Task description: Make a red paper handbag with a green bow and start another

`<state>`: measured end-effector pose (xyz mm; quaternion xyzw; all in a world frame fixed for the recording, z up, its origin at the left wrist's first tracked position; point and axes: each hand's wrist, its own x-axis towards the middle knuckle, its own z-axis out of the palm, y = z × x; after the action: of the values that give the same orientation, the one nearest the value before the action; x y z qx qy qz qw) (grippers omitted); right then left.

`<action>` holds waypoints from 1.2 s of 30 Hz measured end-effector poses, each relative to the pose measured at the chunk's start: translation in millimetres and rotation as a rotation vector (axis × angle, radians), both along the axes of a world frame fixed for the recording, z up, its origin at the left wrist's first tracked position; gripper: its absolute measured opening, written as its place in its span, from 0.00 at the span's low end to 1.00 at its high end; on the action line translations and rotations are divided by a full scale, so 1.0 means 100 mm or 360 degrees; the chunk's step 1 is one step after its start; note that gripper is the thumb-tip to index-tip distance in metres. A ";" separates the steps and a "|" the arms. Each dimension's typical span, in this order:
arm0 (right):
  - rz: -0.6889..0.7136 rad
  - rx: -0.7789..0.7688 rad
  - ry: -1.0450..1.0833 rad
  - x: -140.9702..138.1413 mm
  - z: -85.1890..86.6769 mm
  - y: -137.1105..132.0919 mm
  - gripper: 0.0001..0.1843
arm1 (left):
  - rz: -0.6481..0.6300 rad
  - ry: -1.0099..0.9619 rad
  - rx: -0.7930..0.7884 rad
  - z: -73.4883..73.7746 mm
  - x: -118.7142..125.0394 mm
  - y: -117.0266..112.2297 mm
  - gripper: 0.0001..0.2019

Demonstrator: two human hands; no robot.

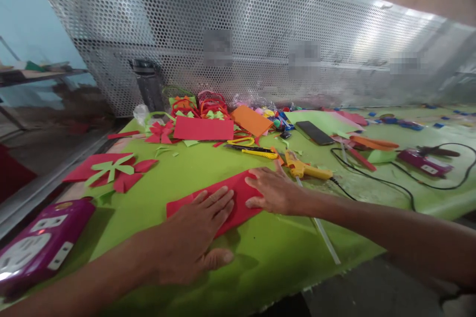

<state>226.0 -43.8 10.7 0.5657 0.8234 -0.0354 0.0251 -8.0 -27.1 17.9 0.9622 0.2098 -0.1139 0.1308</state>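
Observation:
A folded red sheet of craft paper or foam (240, 198) lies flat on the green table cover (282, 257), slanting up to the right. My left hand (197, 228) rests on its left and middle part, fingers stretched out and thumb apart on the near side. Over the sheet's right end my right hand (273, 190) lies with its fingers spread. Just beyond the right hand are a yellow glue gun (308, 169) and a yellow box cutter (260, 153). Yellow-handled scissors (241, 143) lie behind the sheet. A clear glue stick (327, 240) shows beneath my right forearm.
Cut red and green shapes (113, 171) lie at the left, behind a purple power strip (42, 242). Farther back are a red rectangle (203, 129), an orange sheet (251, 120), a phone (314, 132) and a dark bottle (147, 84). Black cords (383, 185) run across the right side.

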 end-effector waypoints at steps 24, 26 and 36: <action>-0.0121 -0.0153 0.0084 -0.04 0.01 0.01 0.27 | -0.0096 -0.0194 -0.0096 -0.07 -0.03 -0.05 0.38; -0.0110 -0.0158 0.0086 -0.03 0.03 0.01 0.28 | -0.0094 -0.0205 -0.0075 -0.10 -0.03 -0.04 0.39; -0.0143 -0.0229 0.0157 -0.02 0.03 -0.01 0.42 | -0.0101 -0.0306 0.0009 -0.19 -0.05 -0.05 0.42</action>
<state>223.9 -44.6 13.3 0.5963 0.7928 -0.1234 0.0234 -13.0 -32.1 -1.1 0.9752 0.1661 -0.0245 0.1439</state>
